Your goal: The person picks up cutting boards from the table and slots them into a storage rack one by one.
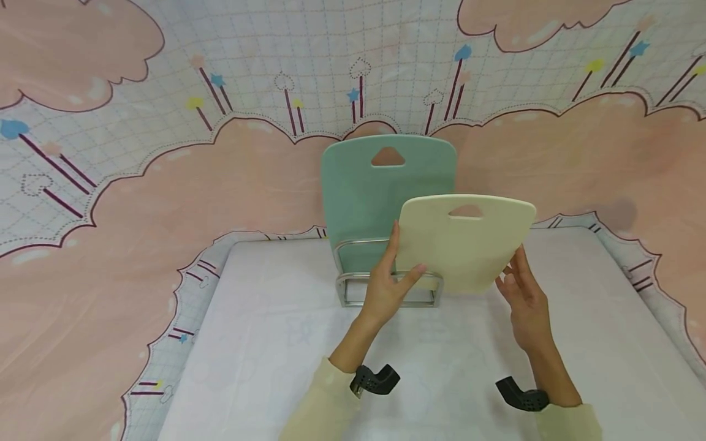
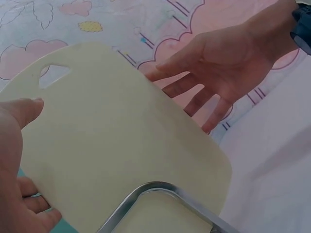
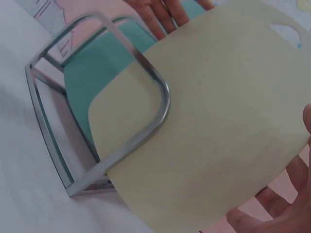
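Observation:
A pale yellow cutting board (image 1: 469, 245) with a handle cutout leans tilted at a metal rack (image 1: 388, 275). Its lower left corner lies behind the rack's front loop (image 3: 163, 97). My left hand (image 1: 386, 285) pinches the board's left edge, thumb on the front face and fingers behind it. At the opposite edge, my right hand (image 1: 529, 303) touches the board with loosely extended fingers, their tips partly hidden behind it. Behind, a larger green cutting board (image 1: 358, 190) stands upright in the rack, partly covered by the yellow one.
Both boards and the rack are at the far side of a white-covered table (image 1: 265, 343). A patterned cloth backdrop (image 1: 265, 171) in peach and white rises behind it. Black wrist cameras (image 1: 375, 380) are worn on both forearms.

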Tool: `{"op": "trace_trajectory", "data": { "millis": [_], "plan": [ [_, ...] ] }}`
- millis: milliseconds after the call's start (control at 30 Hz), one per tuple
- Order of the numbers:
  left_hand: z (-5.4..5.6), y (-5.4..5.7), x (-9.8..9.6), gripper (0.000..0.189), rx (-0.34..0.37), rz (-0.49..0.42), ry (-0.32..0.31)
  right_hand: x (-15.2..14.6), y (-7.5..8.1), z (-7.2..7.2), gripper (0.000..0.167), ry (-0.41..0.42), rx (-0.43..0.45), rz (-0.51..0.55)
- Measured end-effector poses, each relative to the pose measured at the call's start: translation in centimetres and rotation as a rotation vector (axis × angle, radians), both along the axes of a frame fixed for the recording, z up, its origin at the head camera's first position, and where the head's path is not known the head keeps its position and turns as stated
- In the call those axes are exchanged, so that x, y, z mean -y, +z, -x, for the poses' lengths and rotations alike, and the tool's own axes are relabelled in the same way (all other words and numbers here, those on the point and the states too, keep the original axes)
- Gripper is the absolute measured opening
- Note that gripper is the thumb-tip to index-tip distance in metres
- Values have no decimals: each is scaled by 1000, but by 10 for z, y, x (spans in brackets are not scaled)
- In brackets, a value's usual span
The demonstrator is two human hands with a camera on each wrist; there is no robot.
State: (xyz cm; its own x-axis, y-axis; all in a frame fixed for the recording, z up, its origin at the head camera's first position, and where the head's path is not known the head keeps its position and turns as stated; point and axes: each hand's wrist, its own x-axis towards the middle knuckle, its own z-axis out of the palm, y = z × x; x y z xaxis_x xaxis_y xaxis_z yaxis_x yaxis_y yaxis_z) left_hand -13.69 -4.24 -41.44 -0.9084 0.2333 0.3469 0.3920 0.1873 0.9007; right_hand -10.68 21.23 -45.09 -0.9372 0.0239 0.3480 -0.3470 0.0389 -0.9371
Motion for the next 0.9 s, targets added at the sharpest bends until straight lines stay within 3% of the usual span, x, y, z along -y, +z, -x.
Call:
{"op": "trace_trajectory", "data": {
  "millis": [900],
  "plan": [
    [-4, 4, 29, 79, -31, -41, 69, 28, -4, 7, 59, 57, -10, 30]
  ]
}}
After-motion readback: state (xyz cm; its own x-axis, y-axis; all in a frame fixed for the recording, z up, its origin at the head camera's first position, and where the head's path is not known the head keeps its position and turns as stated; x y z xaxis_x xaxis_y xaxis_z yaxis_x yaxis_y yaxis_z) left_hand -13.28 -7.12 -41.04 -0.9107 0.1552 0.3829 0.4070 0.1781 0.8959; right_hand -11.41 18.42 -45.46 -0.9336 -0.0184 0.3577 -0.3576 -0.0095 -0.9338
